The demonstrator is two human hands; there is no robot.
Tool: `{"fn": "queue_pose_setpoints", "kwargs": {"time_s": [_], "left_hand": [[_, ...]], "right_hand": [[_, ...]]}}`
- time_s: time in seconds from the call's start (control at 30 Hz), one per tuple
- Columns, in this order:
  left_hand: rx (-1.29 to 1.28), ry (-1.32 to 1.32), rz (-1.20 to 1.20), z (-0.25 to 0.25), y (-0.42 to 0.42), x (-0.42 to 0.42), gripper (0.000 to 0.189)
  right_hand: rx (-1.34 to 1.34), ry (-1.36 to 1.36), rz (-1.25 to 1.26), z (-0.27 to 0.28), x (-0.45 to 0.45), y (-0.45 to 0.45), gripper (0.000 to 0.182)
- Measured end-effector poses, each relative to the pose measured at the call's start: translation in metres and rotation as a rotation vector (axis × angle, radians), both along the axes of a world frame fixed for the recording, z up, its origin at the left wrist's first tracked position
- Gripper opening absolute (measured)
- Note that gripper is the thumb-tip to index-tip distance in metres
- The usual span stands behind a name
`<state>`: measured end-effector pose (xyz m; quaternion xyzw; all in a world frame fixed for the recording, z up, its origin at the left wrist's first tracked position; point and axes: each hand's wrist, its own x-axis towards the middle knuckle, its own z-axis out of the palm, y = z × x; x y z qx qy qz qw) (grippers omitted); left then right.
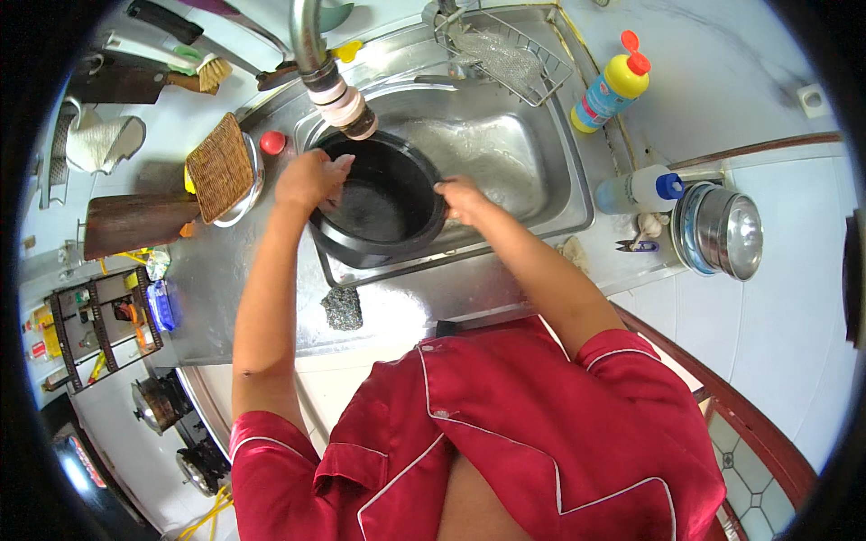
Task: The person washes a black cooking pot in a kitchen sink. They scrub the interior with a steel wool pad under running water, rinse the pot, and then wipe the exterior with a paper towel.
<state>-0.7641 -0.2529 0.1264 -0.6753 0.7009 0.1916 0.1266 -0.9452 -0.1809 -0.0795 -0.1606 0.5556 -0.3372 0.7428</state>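
Note:
A deep black pot (379, 203) rests over the left part of the stainless steel sink (575, 169), partly on the sink's front rim. My right hand (461, 199) grips the pot's right side at the rim. At the left rim is my left hand (312, 179), its fingers reaching over into the pot. Those fingers are blurred, and whether they hold anything cannot be made out. The faucet (342, 101) hangs just above the pot's back edge. On the counter in front of the sink lies a steel wool scrubber (343, 308).
A wire rack (541, 95) holds a mesh scrubber at the back. To the right stand a yellow bottle (612, 91), a clear bottle with a blue cap (639, 191) and stacked metal bowls (717, 230). Small scissors (637, 247) lie nearby. A wicker tray (222, 169) leans left.

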Motion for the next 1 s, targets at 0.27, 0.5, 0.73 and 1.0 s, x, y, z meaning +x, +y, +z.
{"fn": "queue_pose_setpoints", "kwargs": {"time_s": [0.27,0.5,0.73,1.0], "left_hand": [[-0.101,0.566,0.18,-0.191,0.032,0.036,0.048],[-0.018,0.527,0.318,-0.255,0.045,0.035,0.048],[-0.141,0.045,0.05,-0.206,0.06,0.02,0.035],[-0.239,-0.019,-0.252,-0.206,0.082,0.02,0.03]], "right_hand": [[-0.273,0.851,0.126,-0.064,-0.066,-0.021,0.026],[-0.261,1.139,0.465,-0.009,-0.055,-0.029,0.04],[-1.313,1.672,-0.057,0.114,-0.016,-0.096,0.04],[-1.254,1.385,0.247,0.086,-0.038,-0.095,0.023]]}}
